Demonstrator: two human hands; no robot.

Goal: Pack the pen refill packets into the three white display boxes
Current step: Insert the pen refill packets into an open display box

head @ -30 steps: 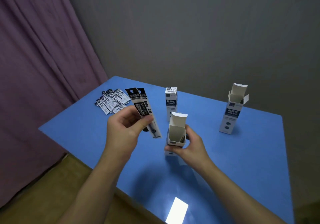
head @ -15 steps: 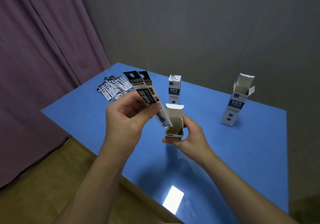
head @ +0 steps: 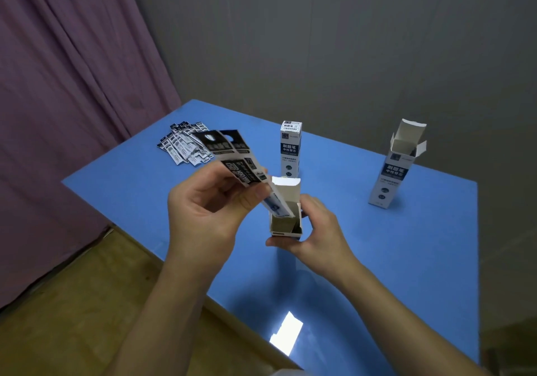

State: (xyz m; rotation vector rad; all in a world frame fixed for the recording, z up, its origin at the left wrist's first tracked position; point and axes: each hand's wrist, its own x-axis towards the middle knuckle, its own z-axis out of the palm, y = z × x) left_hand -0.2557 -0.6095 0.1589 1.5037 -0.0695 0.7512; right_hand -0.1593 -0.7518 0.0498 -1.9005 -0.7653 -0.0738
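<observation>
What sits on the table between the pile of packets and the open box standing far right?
In the head view, a closed white box stands between the pile of packets and the open box.

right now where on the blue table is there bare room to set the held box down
Bare blue table lies between the closed white box and the open-flapped white box, and along the right edge. The far-left corner is crowded with a pile of loose refill packets.

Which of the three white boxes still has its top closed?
The middle box, standing on the table behind the hands: its lid is shut flat. The right box and the box held in the right hand both have their flaps up.
</observation>
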